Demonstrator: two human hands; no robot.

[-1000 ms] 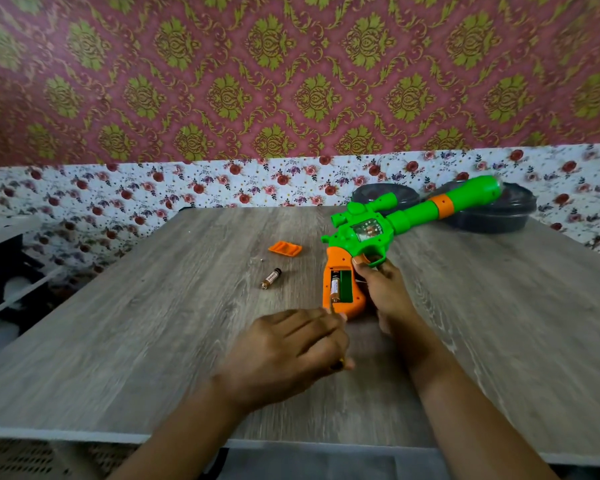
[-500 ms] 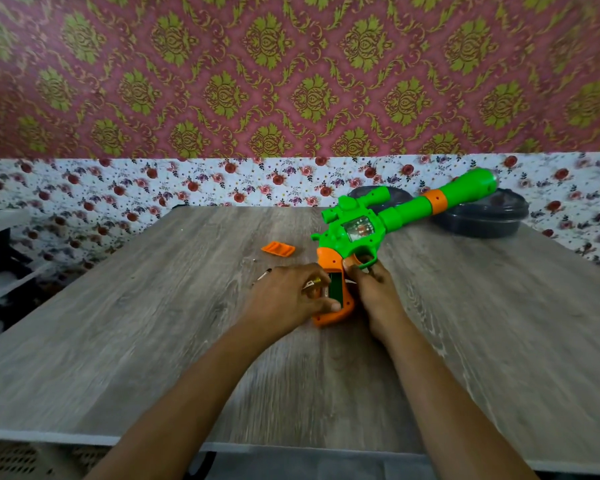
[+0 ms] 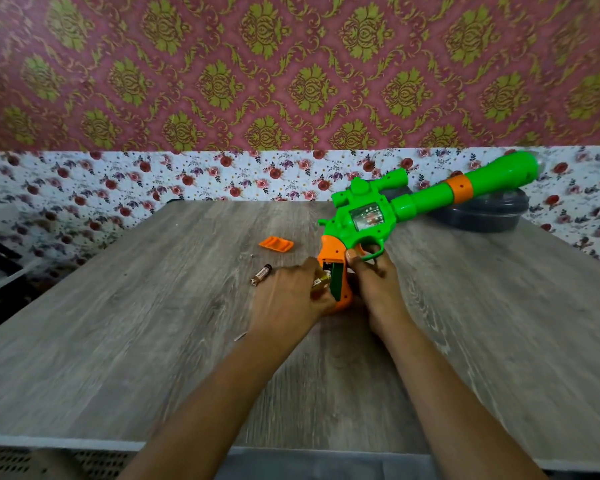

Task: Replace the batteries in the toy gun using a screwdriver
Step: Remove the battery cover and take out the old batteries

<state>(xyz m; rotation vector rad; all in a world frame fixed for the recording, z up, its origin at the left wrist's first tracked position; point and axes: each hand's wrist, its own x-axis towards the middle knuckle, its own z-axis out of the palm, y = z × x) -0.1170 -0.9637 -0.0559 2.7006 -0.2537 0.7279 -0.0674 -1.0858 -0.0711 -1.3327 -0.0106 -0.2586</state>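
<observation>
- On the far half of the wood-grain table (image 3: 136, 358), right of its middle, the toy gun (image 3: 368, 216) stands tipped on the butt of its orange grip; the green barrel rises toward the far right corner.
- It looks like hollow moulded plastic, so I judge it light, stiff and a little slick; the long barrel would lever it over if let go; the sound hold is low round the grip, not by the barrel or the scope.
- At the far right corner a dark round container (image 3: 482, 216) sits behind the barrel; it plays no part in the work.
- The right hand (image 3: 378, 285) is curled round the grip from the right side; its thumb presses the orange plastic just under the trigger guard, bracing the gun.
- The left hand (image 3: 288, 299) has its fingers bent and pinches a battery (image 3: 321, 282) at the open compartment in the grip; blur hides whether the cell is seated.
- The battery cover (image 3: 276, 244) is off; it lies left of the gun, toward the far edge, well apart from both hands.
- A loose battery (image 3: 261, 275) lies on the table just beyond the left knuckles; it is a small smooth cylinder, likely to roll, so best taken across its middle.
</observation>
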